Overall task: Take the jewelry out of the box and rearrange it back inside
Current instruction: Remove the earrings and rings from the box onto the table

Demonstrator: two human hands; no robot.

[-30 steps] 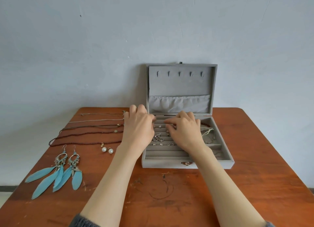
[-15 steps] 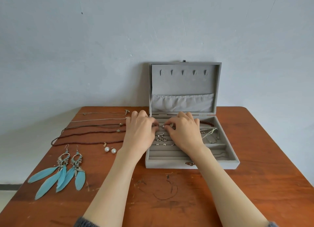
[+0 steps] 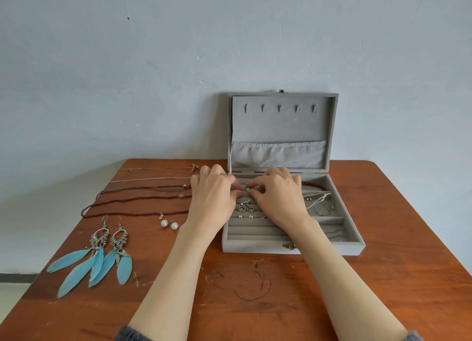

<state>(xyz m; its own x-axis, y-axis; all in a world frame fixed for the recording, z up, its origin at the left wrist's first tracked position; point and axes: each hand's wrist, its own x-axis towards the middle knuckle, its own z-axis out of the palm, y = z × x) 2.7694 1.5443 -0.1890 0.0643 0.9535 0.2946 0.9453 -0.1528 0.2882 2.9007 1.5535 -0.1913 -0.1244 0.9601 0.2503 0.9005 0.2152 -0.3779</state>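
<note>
so both hands are in over the far rows of the ring section. the left hand [image 3: 213,196] and the right hand [image 3: 277,196] have their fingers curled in toward each other, and the fingertips of both meet on a small silver piece [image 3: 246,189] sitting at the back ring slots. looks like both are pinching it, though it's too tiny to say what kind of jewelry it is.

just nearer than that, in the ring rows, there's a cluster of silver earrings [image 3: 245,208], and a row of little studs [image 3: 251,216] a slot closer to the camera. all of this is inside the grey jewelry box [image 3: 291,250], lid propped upright against the wall with its row of hooks and a cloth pocket. the right side compartments hold a dark red bead bracelet [image 3: 315,185] at the back and a tangle of pale cords and thin chains [image 3: 319,200] in the one in front of it.

out on the wooden table [image 3: 383,289], left of the box, several necklaces [image 3: 143,195] lie stretched in rough parallel lines, thin chains further back, brown beaded ones nearer. two pearl studs [image 3: 169,224] sit just beside the left wrist, and a pair of blue feather earrings [image 3: 99,259] lies near the left front edge.
</note>
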